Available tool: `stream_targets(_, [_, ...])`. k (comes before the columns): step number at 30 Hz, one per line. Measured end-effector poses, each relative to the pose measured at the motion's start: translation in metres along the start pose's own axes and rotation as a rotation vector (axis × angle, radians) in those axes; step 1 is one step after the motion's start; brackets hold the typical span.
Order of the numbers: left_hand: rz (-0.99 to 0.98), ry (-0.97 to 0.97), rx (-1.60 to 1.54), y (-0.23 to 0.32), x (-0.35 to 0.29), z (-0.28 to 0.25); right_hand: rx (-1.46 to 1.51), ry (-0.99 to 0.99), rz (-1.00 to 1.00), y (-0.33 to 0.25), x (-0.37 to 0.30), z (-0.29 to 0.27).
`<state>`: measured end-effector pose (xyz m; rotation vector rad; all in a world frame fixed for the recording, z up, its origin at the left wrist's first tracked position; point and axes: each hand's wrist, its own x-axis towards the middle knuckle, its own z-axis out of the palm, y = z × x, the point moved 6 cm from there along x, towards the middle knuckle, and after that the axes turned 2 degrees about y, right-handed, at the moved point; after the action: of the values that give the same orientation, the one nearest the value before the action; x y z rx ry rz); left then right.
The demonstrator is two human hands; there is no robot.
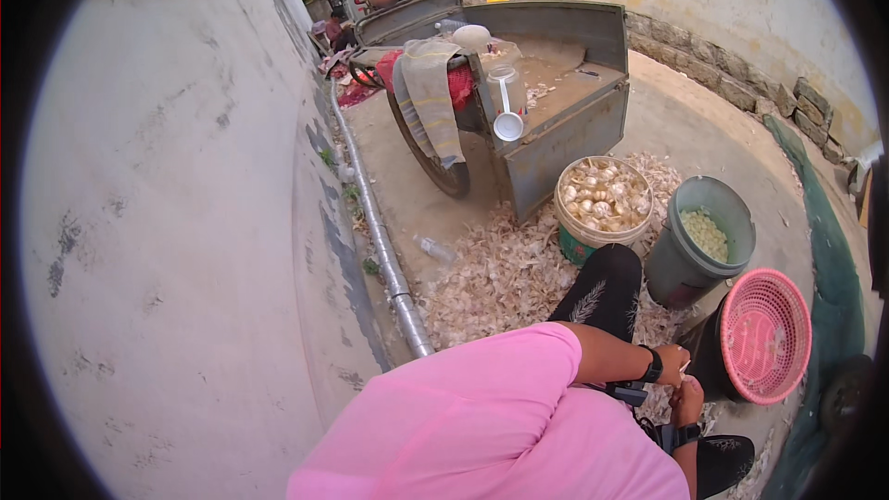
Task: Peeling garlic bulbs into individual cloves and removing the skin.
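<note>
My left hand [670,365] and my right hand [687,402] are close together in front of my lap, both with curled fingers and a dark band at the wrist. Between the left fingertips shows a small pale piece of garlic [685,368]. Whatever the right fingers pinch is hidden. Just beyond them, a pink plastic basket [807,338] sits tilted on top of a dark bucket [711,361]. A grey-green bucket [662,264] holds peeled garlic cloves [704,233]. Beside it, a white tub with a green lower part [576,245] is filled with garlic bulbs [602,199].
Papery garlic skins [500,268] cover the ground around the buckets. A metal cart [565,162] carries a clear jug [505,83] and a draped cloth [428,93]. A silver pipe [375,213] runs along the left wall. Green netting [833,259] lies at right. Far off, a person [335,32] sits.
</note>
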<state>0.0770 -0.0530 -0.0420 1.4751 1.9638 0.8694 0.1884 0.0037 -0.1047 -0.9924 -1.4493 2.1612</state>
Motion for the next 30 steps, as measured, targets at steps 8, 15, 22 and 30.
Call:
stream_targets(8, [-0.103,0.138,-0.362,-0.003,-0.006,-0.007,0.016,0.069,0.038,0.012,0.004,-0.012])
stream_targets(15, [-0.195,0.083,-0.381,-0.001,-0.004,-0.021,-0.041,0.192,-0.156,-0.007,-0.003,-0.012])
stream_targets(22, [-0.011,0.053,0.102,0.007,-0.003,-0.021,-0.169,0.066,-0.274,-0.021,-0.011,0.005])
stream_targets(30, [0.008,0.007,0.164,0.005,-0.002,-0.018,-0.238,0.054,-0.227,-0.022,-0.013,0.007])
